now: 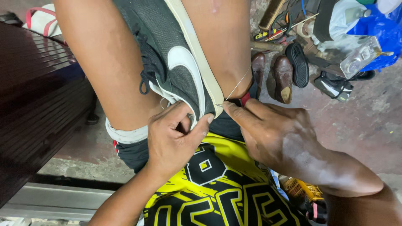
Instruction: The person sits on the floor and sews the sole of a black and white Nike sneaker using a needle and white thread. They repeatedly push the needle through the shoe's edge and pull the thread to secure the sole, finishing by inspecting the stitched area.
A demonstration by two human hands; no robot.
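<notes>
A dark grey sneaker (167, 46) with a white side mark and a cream sole (201, 62) is clamped between my bare knees, heel toward me. My left hand (171, 142) grips the heel end, thumb pressed against the sole edge. My right hand (276, 134) pinches a thin needle (220, 105) at the sole's rim, with a pale thread (238, 83) running up and right from it. Both hands rest over my yellow and black shirt (217, 188).
On the concrete floor at the upper right lie brown leather shoes (282, 77), a black sole (298, 62), a black and white shoe (335, 86), tools, tape, and blue plastic bags (381, 33). A dark wooden bench (37, 100) stands on the left. A yellow crate (301, 189) sits lower right.
</notes>
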